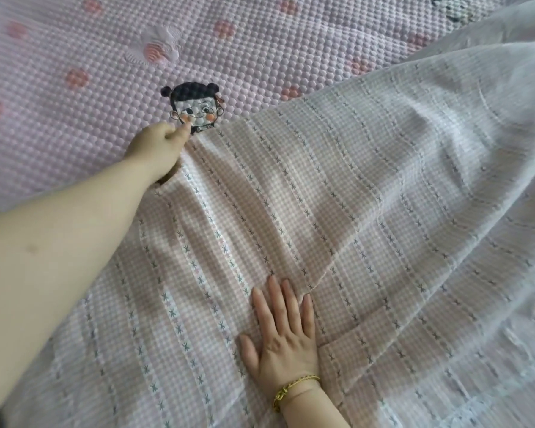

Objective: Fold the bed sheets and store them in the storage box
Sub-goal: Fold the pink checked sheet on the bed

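Forearm [59, 242] reaches across from lower left. Left hand [158, 146] curled, pinching corner of checked bed sheet [291, 196], held out over quilted pink mattress cover [74, 134] just beside cartoon-face print [195, 109]. Right hand [283, 338] flat, fingers straight, pressing sheet down near folded edge; gold bracelet [294, 387] on wrist. Right side: sheet rises in loose, uneven drapes. Judgement: folding barely begun, first fold being squared up; further folds and storing left. Storage box not in view.
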The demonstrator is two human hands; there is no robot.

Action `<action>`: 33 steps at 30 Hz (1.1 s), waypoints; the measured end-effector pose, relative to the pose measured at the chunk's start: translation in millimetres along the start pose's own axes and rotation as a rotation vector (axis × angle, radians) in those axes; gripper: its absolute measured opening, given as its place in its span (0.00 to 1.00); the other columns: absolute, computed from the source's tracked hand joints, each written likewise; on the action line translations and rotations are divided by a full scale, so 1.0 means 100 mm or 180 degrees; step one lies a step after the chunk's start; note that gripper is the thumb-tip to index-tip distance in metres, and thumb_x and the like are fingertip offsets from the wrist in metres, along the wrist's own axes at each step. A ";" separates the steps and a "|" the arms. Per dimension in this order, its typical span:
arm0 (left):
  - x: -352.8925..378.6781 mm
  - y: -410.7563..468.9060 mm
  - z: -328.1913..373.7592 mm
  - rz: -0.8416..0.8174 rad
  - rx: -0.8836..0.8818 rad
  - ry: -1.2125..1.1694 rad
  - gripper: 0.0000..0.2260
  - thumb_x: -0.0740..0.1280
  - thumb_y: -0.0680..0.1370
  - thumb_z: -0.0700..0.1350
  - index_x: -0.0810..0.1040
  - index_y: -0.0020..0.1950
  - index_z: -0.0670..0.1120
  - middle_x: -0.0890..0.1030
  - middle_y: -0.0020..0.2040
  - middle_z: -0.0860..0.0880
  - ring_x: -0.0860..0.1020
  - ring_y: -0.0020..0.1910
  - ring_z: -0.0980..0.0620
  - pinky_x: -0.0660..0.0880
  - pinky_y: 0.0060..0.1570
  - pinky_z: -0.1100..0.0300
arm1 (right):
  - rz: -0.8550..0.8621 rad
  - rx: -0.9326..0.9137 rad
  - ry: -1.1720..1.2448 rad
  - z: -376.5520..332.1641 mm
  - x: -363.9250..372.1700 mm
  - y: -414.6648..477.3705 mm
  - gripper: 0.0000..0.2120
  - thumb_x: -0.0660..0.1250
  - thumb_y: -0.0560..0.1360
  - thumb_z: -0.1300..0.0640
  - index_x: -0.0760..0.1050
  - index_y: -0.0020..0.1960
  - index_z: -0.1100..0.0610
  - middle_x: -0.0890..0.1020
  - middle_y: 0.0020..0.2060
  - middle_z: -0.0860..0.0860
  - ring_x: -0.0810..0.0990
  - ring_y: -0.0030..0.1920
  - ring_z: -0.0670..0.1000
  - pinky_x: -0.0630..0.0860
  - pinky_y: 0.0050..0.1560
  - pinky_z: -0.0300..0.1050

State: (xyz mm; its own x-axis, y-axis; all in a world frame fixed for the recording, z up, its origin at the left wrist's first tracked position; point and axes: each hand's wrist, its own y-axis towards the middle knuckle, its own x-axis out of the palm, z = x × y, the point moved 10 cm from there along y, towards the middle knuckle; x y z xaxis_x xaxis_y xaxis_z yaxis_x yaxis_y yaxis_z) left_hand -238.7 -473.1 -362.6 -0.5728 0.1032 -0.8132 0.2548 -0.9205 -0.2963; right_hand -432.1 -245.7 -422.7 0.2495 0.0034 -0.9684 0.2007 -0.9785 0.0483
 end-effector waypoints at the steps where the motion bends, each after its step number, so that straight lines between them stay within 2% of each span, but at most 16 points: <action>1: 0.03 -0.04 -0.02 -0.0304 0.0010 -0.0179 0.20 0.55 0.79 0.57 0.75 0.54 0.41 0.77 0.48 0.45 0.72 0.57 0.42 0.70 0.52 0.54 | -0.0008 0.0046 -0.0018 0.01 0.00 0.00 0.28 0.37 0.78 0.41 0.60 0.70 0.53 0.41 0.75 0.50 0.41 0.76 0.51 0.37 0.74 0.51; 3: 0.05 -0.15 -0.12 -0.0861 -0.0039 0.0043 0.24 0.60 0.75 0.58 0.72 0.63 0.43 0.73 0.64 0.43 0.69 0.64 0.43 0.66 0.63 0.50 | -0.0023 0.0087 -0.0083 0.01 -0.02 0.01 0.28 0.37 0.78 0.41 0.61 0.69 0.53 0.42 0.76 0.50 0.40 0.76 0.50 0.38 0.74 0.51; 4: 0.02 -0.20 -0.21 -0.1028 -0.0062 0.0309 0.26 0.63 0.74 0.59 0.72 0.63 0.42 0.71 0.67 0.42 0.70 0.64 0.43 0.65 0.64 0.51 | -0.0048 0.0085 -0.0102 0.01 -0.03 0.00 0.28 0.36 0.78 0.41 0.61 0.69 0.53 0.44 0.76 0.50 0.40 0.75 0.50 0.39 0.74 0.51; 6: -0.03 -0.28 -0.35 -0.1274 -0.0115 0.0883 0.28 0.65 0.69 0.65 0.75 0.52 0.41 0.75 0.61 0.39 0.73 0.54 0.44 0.68 0.57 0.53 | -0.0055 0.0107 -0.0088 0.02 -0.06 0.00 0.28 0.36 0.78 0.41 0.61 0.69 0.53 0.56 0.74 0.51 0.39 0.75 0.49 0.42 0.73 0.51; 7: -0.08 -0.30 -0.38 -0.1266 -0.0089 0.1007 0.29 0.65 0.69 0.66 0.76 0.52 0.41 0.75 0.60 0.38 0.74 0.53 0.43 0.69 0.55 0.53 | -0.0030 0.0103 -0.0078 0.02 -0.07 0.01 0.28 0.36 0.78 0.41 0.61 0.68 0.53 0.61 0.71 0.52 0.39 0.75 0.48 0.43 0.72 0.51; 9: -0.30 -0.25 -0.42 -0.0779 -0.0079 0.0886 0.27 0.65 0.74 0.58 0.73 0.63 0.38 0.71 0.67 0.37 0.71 0.62 0.39 0.68 0.59 0.52 | 0.0042 0.0125 -0.0078 0.00 -0.12 0.02 0.28 0.37 0.78 0.41 0.61 0.68 0.53 0.63 0.68 0.52 0.38 0.75 0.48 0.43 0.72 0.51; 12: -0.63 -0.24 -0.50 0.0074 -0.0060 0.1175 0.24 0.60 0.77 0.57 0.73 0.63 0.40 0.73 0.65 0.36 0.72 0.61 0.37 0.67 0.57 0.50 | 0.0181 0.0019 -0.0125 -0.03 -0.17 0.02 0.25 0.48 0.76 0.42 0.61 0.69 0.52 0.63 0.68 0.50 0.38 0.75 0.46 0.44 0.71 0.51; 14: -0.61 -0.23 -0.60 0.0151 -0.0201 0.1613 0.23 0.57 0.78 0.58 0.73 0.64 0.42 0.73 0.64 0.37 0.71 0.63 0.37 0.66 0.59 0.50 | 0.0248 -0.0075 -0.0182 -0.05 -0.20 0.03 0.27 0.51 0.72 0.43 0.62 0.68 0.52 0.63 0.68 0.49 0.40 0.75 0.47 0.44 0.70 0.51; 18: -0.45 -0.23 -0.56 0.0371 -0.0280 0.2031 0.15 0.56 0.81 0.49 0.73 0.61 0.41 0.74 0.62 0.36 0.70 0.63 0.38 0.63 0.61 0.50 | 0.0276 -0.0076 -0.0344 -0.08 -0.27 0.04 0.23 0.46 0.77 0.41 0.64 0.67 0.50 0.72 0.66 0.50 0.59 0.70 0.53 0.47 0.69 0.52; 22: -0.33 -0.55 -0.20 0.0703 0.0397 0.1444 0.20 0.60 0.77 0.39 0.66 0.69 0.43 0.63 0.71 0.42 0.61 0.68 0.39 0.57 0.68 0.48 | 0.0392 -0.0122 0.0025 -0.01 -0.54 -0.10 0.23 0.56 0.68 0.46 0.66 0.62 0.50 0.78 0.61 0.51 0.65 0.64 0.51 0.53 0.68 0.50; 25: 0.19 -1.17 0.19 0.0135 0.1060 0.0965 0.22 0.61 0.77 0.40 0.65 0.71 0.43 0.60 0.74 0.43 0.60 0.71 0.41 0.58 0.69 0.49 | 0.0616 0.0460 0.0175 0.38 -0.82 -0.39 0.20 0.56 0.67 0.53 0.68 0.59 0.51 0.79 0.58 0.53 0.66 0.63 0.52 0.52 0.69 0.46; 27: 0.64 -1.77 0.44 -0.0405 0.1546 0.0735 0.22 0.62 0.77 0.46 0.66 0.71 0.45 0.60 0.75 0.44 0.64 0.70 0.42 0.61 0.67 0.49 | 0.0693 0.0868 0.0226 0.67 -1.00 -0.64 0.18 0.56 0.67 0.53 0.68 0.57 0.51 0.81 0.56 0.52 0.67 0.62 0.52 0.53 0.68 0.45; 28: 0.86 -2.08 0.57 -0.0731 0.1745 0.0664 0.24 0.59 0.76 0.53 0.67 0.71 0.46 0.61 0.74 0.44 0.66 0.69 0.42 0.63 0.66 0.48 | 0.0679 0.1044 0.0216 0.81 -1.06 -0.78 0.17 0.56 0.68 0.53 0.69 0.56 0.51 0.81 0.55 0.52 0.67 0.61 0.52 0.57 0.69 0.46; 30: 1.26 -2.55 0.66 -0.1289 0.1840 0.0655 0.35 0.48 0.68 0.64 0.67 0.70 0.49 0.61 0.74 0.47 0.68 0.69 0.45 0.64 0.66 0.47 | 0.0689 0.1343 0.0322 1.02 -1.13 -0.98 0.16 0.57 0.69 0.55 0.72 0.56 0.53 0.81 0.55 0.55 0.68 0.61 0.54 0.69 0.64 0.49; 31: 1.44 -2.81 0.75 -0.1416 0.2005 0.0839 0.39 0.44 0.65 0.66 0.66 0.71 0.51 0.60 0.75 0.48 0.68 0.69 0.48 0.61 0.68 0.46 | 0.0717 0.1629 0.0531 1.17 -1.18 -1.17 0.16 0.58 0.71 0.59 0.74 0.57 0.56 0.80 0.56 0.55 0.70 0.62 0.56 0.69 0.62 0.51; 33: 1.68 -3.24 0.92 -0.1513 0.2349 0.1271 0.40 0.40 0.64 0.67 0.65 0.71 0.55 0.59 0.75 0.48 0.66 0.70 0.50 0.58 0.69 0.44 | 0.0532 0.2367 0.1314 1.44 -1.21 -1.47 0.16 0.60 0.75 0.65 0.73 0.62 0.60 0.78 0.54 0.49 0.73 0.58 0.53 0.69 0.62 0.43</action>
State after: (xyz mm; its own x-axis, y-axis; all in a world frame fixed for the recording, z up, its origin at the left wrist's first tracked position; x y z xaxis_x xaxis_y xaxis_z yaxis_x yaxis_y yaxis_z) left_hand -488.8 -192.6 -357.2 -0.1477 0.5216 -0.8403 -0.5675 -0.7405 -0.3600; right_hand -628.5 -132.1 -348.1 0.5734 -0.2190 -0.7894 -0.5050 -0.8533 -0.1301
